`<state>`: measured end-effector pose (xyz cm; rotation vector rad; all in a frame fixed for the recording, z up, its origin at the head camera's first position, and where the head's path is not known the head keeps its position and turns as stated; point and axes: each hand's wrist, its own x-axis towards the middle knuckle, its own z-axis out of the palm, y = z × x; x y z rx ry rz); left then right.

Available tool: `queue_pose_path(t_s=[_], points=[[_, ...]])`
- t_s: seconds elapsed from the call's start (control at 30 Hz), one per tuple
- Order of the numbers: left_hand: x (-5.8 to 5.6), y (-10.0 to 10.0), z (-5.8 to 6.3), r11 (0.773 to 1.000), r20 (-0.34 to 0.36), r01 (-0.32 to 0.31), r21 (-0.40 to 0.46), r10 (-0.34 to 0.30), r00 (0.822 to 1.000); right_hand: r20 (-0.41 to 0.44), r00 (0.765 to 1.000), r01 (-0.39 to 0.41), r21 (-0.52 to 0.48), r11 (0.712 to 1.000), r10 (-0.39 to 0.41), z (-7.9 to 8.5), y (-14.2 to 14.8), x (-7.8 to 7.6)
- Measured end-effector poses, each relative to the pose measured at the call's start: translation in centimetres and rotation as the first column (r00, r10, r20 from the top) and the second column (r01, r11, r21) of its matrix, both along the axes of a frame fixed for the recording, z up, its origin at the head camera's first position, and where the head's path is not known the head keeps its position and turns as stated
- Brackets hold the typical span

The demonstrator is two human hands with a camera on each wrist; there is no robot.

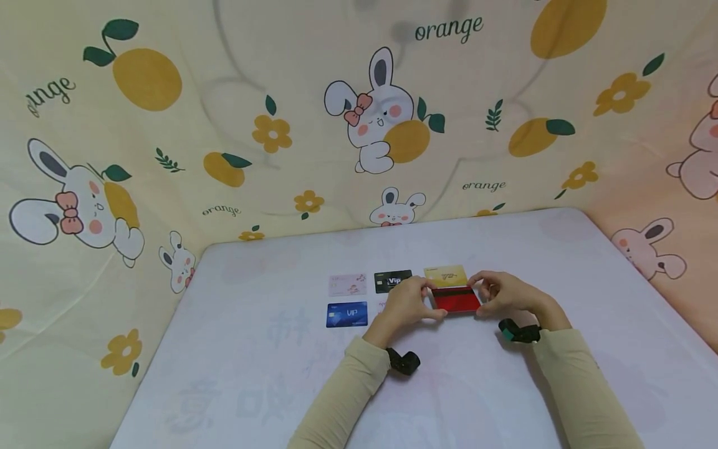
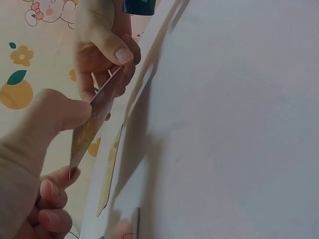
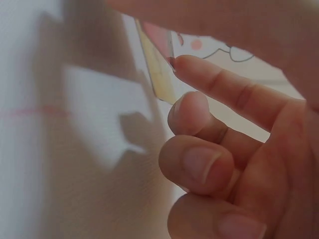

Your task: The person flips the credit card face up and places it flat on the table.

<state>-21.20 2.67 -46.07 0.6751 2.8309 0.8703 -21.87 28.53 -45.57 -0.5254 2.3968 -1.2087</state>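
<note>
A red card [image 1: 457, 302] with a dark stripe along its far edge is held between the two hands. My left hand [image 1: 405, 305] pinches its left end between thumb and fingers, while my right hand [image 1: 507, 293] pinches the right end. In the left wrist view the card [image 2: 93, 119] is tilted and raised off the table. A gold card [image 1: 445, 275] lies just behind it. Left of that are a black Vip card [image 1: 392, 281] and a pale pink card [image 1: 348, 285]. Nearer lies a blue VIP card [image 1: 346, 314]; beside it, another pale card [image 1: 382, 307] is mostly hidden by my left hand.
The cards lie on a white table [image 1: 252, 362] with faint printed characters. Behind and beside it hangs a cloth [image 1: 314, 75] patterned with rabbits and oranges. Black camera mounts [image 1: 404, 362] sit on both wrists.
</note>
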Motion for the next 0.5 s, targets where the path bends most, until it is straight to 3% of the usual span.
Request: queue_pose_path(t_s=[0.27, 0.5], points=[[0.02, -0.33, 0.17, 1.0, -0.002, -0.009, 0.025, 0.009, 1.0, -0.015, 1.0, 0.002, -0.067, 0.998, -0.003, 0.18, -0.01, 0.05], [-0.03, -0.6, 0.1, 0.999, 0.021, -0.009, 0.033, 0.009, 1.0, 0.027, 0.999, 0.043, -0.122, 0.992, -0.04, 0.5, -0.27, 0.33]])
